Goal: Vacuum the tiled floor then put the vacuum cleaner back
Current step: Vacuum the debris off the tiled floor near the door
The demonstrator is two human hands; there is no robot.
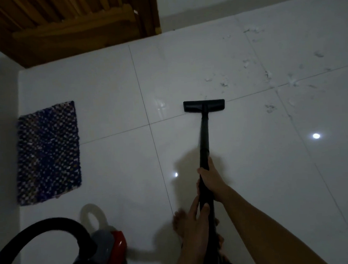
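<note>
Vacuuming remains unfinished: your right hand (210, 182) and left hand (194, 216) each close a grip on the black vacuum wand (203, 138), its flat floor head (204, 106) resting short of scattered debris (266, 76) on the white tiled floor (107, 85).

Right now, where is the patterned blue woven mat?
In the head view, the patterned blue woven mat lies flat on the white tiled floor at the left, beyond the red vacuum cleaner body.

Dim, bluish interior view with wide-angle bowing of the tile lines toward the frame edges. Two lamp glints lie on the glossy tiled floor (250, 168), one either side of the wand (203, 138); a soft shadow falls left of the wand. The canister (106, 248), at lower left of the wand, is blurred.
</note>
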